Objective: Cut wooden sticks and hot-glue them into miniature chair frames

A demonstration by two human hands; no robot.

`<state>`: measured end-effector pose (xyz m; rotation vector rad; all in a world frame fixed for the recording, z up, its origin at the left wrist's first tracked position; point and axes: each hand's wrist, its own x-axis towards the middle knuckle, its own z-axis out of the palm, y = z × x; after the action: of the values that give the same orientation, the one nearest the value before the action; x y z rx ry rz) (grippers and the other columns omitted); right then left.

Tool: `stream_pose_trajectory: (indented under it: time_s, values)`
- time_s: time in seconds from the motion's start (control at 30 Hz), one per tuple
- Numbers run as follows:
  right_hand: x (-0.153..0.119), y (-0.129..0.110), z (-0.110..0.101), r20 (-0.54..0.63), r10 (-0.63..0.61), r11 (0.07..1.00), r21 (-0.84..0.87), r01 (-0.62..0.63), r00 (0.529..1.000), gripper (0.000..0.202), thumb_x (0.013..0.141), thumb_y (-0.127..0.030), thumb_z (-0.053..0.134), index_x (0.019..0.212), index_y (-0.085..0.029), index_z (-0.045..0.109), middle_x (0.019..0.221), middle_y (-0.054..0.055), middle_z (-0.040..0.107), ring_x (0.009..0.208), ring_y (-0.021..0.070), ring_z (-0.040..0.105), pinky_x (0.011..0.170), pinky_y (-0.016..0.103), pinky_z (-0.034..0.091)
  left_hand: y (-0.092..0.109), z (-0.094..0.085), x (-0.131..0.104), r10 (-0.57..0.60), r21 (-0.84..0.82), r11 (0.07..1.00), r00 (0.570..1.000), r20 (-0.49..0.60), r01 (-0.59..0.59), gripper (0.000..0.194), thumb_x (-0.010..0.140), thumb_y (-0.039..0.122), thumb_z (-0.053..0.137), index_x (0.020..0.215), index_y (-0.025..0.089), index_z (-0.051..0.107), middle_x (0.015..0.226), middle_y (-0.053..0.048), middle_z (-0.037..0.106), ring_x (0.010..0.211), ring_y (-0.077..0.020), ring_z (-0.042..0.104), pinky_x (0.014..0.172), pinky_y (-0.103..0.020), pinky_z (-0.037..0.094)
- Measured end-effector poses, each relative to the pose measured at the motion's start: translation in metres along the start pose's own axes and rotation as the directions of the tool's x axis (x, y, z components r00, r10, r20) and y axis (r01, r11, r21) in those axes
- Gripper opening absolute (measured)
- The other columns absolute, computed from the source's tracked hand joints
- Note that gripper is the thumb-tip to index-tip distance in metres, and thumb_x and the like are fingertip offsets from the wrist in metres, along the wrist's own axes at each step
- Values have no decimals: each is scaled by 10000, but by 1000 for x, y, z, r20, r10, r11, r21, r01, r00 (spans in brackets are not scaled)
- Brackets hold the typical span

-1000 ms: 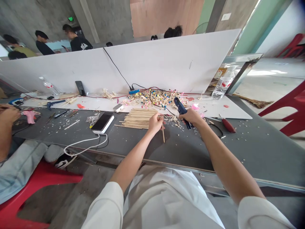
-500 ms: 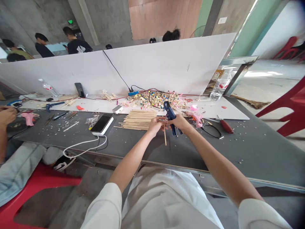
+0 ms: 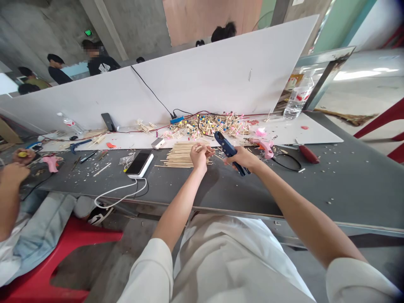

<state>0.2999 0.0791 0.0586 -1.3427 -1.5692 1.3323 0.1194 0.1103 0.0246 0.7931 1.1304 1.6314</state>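
My right hand (image 3: 242, 159) is wrapped round the handles of a dark blue hand cutter (image 3: 226, 145), whose head points up and to the left. To its left, my left hand (image 3: 199, 157) is closed, fingertips pinched on a thin wooden stick (image 3: 218, 157) that reaches toward the right hand. Its ends are hard to make out. Below and behind my left hand lies a row of long wooden sticks (image 3: 178, 155) on the dark table. Behind both hands spreads a heap of short stick pieces with coloured ends (image 3: 217, 126).
A pink glue gun (image 3: 267, 148) and a red-handled tool (image 3: 308, 154) lie to the right. On the left are a phone on a white block (image 3: 139, 163) and its cable. A white board (image 3: 202, 84) stands behind, near a bottle (image 3: 298, 99). A co-worker's hands (image 3: 19, 168) are far left.
My hands have moved apart, the left one going left over the row of sticks. The stick that hung downward now lies more sideways. The cutter has tilted further left, and the view has turned slightly.
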Motion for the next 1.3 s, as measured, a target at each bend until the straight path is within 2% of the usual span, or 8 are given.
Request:
stream_pose_trajectory:
  time_s: [0.13, 0.27, 0.5, 0.57, 0.67, 0.8, 1.03, 1.3]
  values:
    - [6, 5, -16, -80, 9, 998, 57, -5, 997, 311, 630, -262, 862, 806, -160, 627, 707, 58, 736, 458, 130, 567, 391, 233, 462, 1, -2, 1, -20, 36, 999, 1000, 12, 20, 286, 919, 213, 686, 1169, 163, 558, 763, -9, 721, 660, -147, 731, 657, -251, 578]
    - [13, 14, -35, -229, 36, 986, 165, 2, 973, 457, 530, -236, 939, 792, -180, 568, 641, 34, 689, 461, 142, 576, 401, 252, 489, 2, -4, -1, -110, 117, 989, 983, 149, 93, 268, 870, 156, 714, 1124, 124, 635, 720, -23, 721, 585, -148, 701, 558, -232, 522]
    - [24, 30, -60, -340, 73, 963, 269, 22, 938, 350, 609, -257, 898, 821, -146, 643, 722, 59, 716, 484, 131, 594, 429, 250, 520, -3, -2, -10, -183, 270, 961, 875, 448, 63, 277, 807, 171, 803, 1052, 90, 701, 664, -32, 704, 460, -74, 574, 449, -182, 379]
    - [25, 30, -62, -355, 66, 959, 280, 39, 932, 313, 668, -310, 871, 815, -147, 647, 734, 57, 713, 480, 124, 590, 423, 243, 513, -4, -1, -10, -136, 234, 971, 907, 398, 43, 271, 827, 166, 787, 1071, 91, 698, 667, -24, 699, 463, -69, 572, 451, -180, 378]
    - [23, 28, -61, -365, 60, 965, 258, 39, 929, 326, 715, -386, 849, 828, -151, 653, 777, 68, 726, 477, 118, 589, 416, 236, 503, -5, -2, -4, -73, 157, 987, 974, 214, 39, 269, 865, 145, 747, 1121, 92, 682, 692, -19, 702, 486, -70, 601, 478, -175, 411]
    - [19, 24, -52, -358, 37, 970, 236, 52, 933, 366, 665, -378, 882, 843, -156, 652, 824, 78, 740, 493, 118, 599, 429, 234, 510, -5, -3, 4, -94, 83, 993, 991, 92, 87, 343, 851, 165, 784, 1166, 91, 669, 744, -31, 719, 548, -89, 664, 570, -198, 511]
    - [21, 26, -42, -389, -27, 961, 244, 131, 921, 405, 599, -364, 902, 851, -162, 657, 742, 46, 709, 501, 137, 596, 427, 251, 512, -4, -1, -3, -145, 143, 984, 945, 295, 106, 178, 859, 142, 760, 1017, 88, 698, 730, -35, 727, 567, -110, 680, 577, -214, 538]
    - [24, 26, -45, -441, -15, 925, 335, 180, 897, 367, 586, -341, 880, 799, -159, 644, 708, 31, 660, 529, 137, 602, 487, 264, 557, -4, -2, -10, -209, 289, 955, 833, 512, 61, 290, 826, 287, 825, 1009, 90, 717, 711, -40, 708, 479, -74, 585, 441, -186, 398]
